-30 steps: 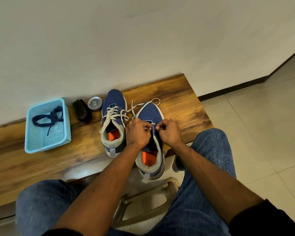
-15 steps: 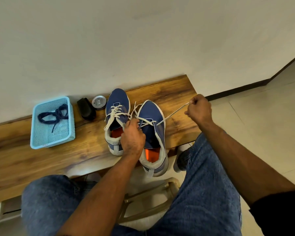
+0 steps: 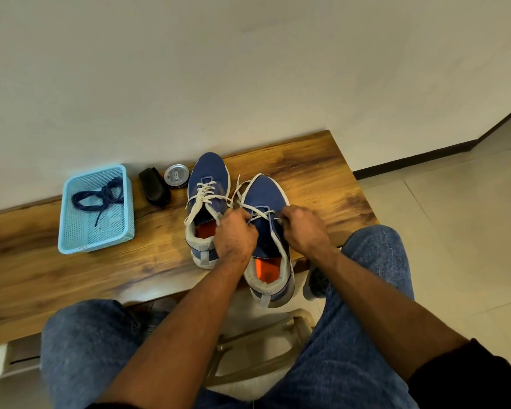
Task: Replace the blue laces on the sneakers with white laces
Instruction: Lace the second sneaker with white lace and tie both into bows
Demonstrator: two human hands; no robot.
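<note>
Both hands are working the right sneaker (image 3: pixel 266 199) at bench (image 3: pixel 307 172) front edge, heel overhanging. Left hand (image 3: pixel 235 234) and right hand (image 3: pixel 304 228) are each pinching its white lace (image 3: pixel 255 212) at the eyelets. Left sneaker (image 3: pixel 208 178) is sitting just at 9 o'clock, white-laced. Blue laces (image 3: pixel 101 196) are lying in the basket (image 3: pixel 71 243), far 9 o'clock.

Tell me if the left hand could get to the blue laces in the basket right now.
Probably yes, once it lets go. The left hand is pinching the white lace on the right sneaker. The blue laces lie uncovered in the open light-blue basket, with bare bench between.
</note>
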